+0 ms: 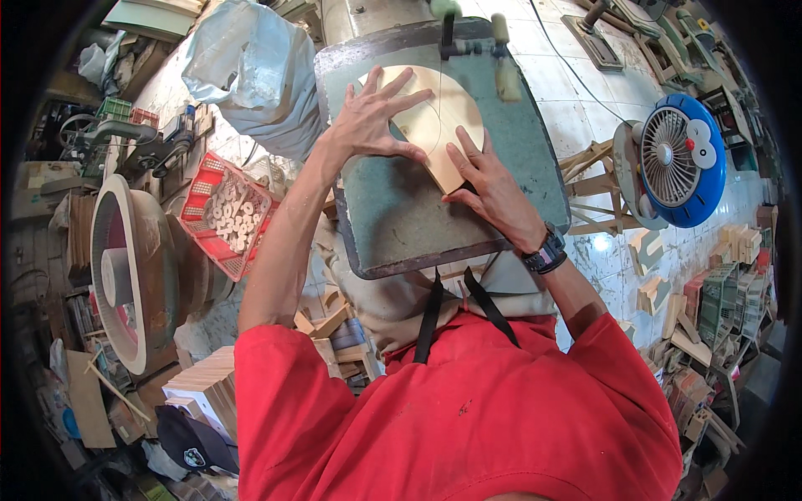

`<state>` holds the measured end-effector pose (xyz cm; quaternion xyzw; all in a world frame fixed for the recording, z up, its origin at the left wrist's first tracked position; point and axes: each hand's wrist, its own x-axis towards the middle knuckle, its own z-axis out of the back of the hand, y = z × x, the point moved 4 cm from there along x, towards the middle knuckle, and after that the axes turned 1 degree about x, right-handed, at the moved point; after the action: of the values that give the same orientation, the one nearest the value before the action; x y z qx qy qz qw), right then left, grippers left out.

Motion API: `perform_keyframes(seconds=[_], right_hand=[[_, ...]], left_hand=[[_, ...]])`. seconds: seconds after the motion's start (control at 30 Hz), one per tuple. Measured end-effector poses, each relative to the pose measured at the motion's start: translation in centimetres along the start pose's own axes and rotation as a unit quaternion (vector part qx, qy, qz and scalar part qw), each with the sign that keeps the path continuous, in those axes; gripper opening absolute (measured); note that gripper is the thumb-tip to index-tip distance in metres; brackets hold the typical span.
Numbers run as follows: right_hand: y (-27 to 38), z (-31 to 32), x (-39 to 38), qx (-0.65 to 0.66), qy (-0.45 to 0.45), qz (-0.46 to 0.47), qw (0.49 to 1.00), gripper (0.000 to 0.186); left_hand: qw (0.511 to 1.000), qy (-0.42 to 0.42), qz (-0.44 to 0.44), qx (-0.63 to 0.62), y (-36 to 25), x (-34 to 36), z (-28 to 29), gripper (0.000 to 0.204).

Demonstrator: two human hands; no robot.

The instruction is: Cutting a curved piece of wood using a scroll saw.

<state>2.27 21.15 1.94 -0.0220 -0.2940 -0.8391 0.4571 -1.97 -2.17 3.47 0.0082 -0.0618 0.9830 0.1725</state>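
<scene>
A pale wooden board [451, 104] with a rounded end and a curved line on it lies on the grey machine table [376, 213]. My left hand [376, 121] is spread over the board’s left side, fingers stretched out and pressing on its surface. My right hand [489, 192] grips the lower right part, thumb at the bottom edge and fingers on top. Just beyond the board’s top, a dark machine guide fitting [451, 46] stands above the table.
At left are a white plastic sack [242, 67], a red basket [192, 209] of small wooden pieces and a large round wheel-like object [125, 267]. A blue fan [685, 163] stands at right. Stacked wood [200, 392] and offcuts crowd both sides.
</scene>
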Motion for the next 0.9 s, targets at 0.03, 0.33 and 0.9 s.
perform_keyframes(seconds=[0.03, 0.33, 0.9], right_hand=[[-0.1, 0.0, -0.1, 0.0, 0.0, -0.001, 1.0, 0.08], [-0.8, 0.3, 0.0, 0.023, 0.006, 0.002, 1.0, 0.082], [-0.7, 0.9, 0.1, 0.016, 0.007, 0.027, 0.999, 0.076]], left_hand=[[1.0, 0.001, 0.005, -0.001, 0.0, 0.0, 0.0, 0.113], [1.0, -0.006, 0.021, -0.003, -0.1, -0.1, 0.1, 0.114], [0.998, -0.017, 0.061, 0.004, -0.5, -0.7, -0.1, 0.115]])
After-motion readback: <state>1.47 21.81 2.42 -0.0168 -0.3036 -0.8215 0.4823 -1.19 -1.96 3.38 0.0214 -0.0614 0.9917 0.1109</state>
